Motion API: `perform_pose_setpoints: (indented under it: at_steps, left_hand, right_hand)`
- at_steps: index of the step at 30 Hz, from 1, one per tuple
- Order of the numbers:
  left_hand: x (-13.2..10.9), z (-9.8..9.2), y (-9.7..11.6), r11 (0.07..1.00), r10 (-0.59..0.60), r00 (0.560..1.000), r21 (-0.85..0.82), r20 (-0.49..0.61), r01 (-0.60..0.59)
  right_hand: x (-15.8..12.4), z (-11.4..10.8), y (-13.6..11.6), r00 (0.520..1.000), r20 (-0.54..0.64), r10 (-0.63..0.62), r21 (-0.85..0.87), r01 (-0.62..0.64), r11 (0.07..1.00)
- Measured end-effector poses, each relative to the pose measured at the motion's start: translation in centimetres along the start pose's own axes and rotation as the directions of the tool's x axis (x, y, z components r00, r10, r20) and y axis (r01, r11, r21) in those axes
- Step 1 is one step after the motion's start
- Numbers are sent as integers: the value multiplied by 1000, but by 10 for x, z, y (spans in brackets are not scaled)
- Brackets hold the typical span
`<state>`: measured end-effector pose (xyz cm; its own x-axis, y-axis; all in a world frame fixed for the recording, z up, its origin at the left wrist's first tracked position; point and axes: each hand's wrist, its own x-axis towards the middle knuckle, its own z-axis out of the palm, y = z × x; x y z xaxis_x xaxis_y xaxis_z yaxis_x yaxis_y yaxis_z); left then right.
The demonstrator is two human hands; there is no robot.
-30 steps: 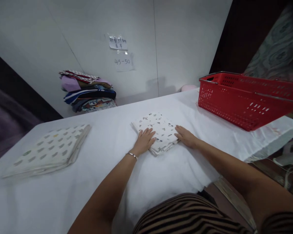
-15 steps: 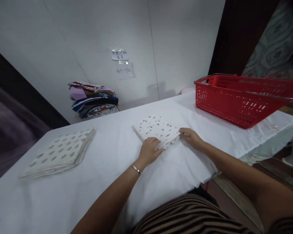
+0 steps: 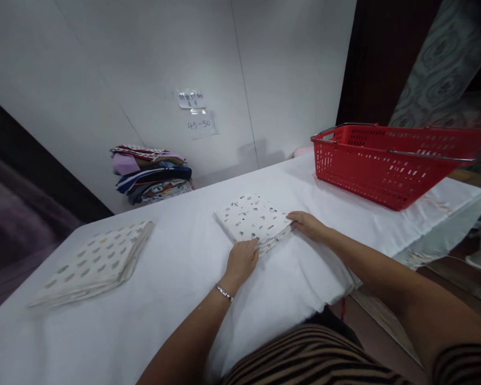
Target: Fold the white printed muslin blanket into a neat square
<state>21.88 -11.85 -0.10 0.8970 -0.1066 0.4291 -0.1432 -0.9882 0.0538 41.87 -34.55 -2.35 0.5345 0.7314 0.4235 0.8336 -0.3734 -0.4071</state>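
A folded white cloth (image 3: 253, 215) with small grey and dark leaf-like prints lies flat on the table in front of me. My left hand (image 3: 242, 261) is closed at its near corner, fingers on top and thumb hidden. My right hand (image 3: 308, 224) pinches the right-hand corner, fingertips on the upper layer. Stacked fold layers show along the near edge between my hands. To the left rests a second folded cloth (image 3: 98, 256), cream with grey oval marks, touched by neither hand.
A white sheet covers the table (image 3: 176, 278). At the back right stands a red perforated basket (image 3: 364, 168) with metal handles. A pile of folded fabrics (image 3: 152, 174) sits beyond the far edge by the wall, under paper notes (image 3: 200, 124).
My left hand has shifted from the near edge to the cloth's near corner, and more fold layers show there. My right hand stays on its corner. The view has moved slightly.
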Motion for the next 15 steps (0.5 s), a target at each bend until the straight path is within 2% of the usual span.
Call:
perform_pose_setpoints:
  at_steps: [5,9,13,15]
  left_hand:
    - [-3,2,2,995,65,998,77,-13,-64]
    - [-6,2,4,986,107,994,131,-12,-105]
    - [-12,-1,7,987,129,991,101,-19,-127]
    - [-17,-1,8,988,139,990,70,-18,-137]
  right_hand:
    - [-3,11,9,998,-58,1,-76,-6,997]
    - [-5,14,12,999,-44,2,-86,-6,996]
    - [-4,7,5,998,-6,67,6,-67,998]
    - [-1,2,-1,984,33,177,118,-180,977]
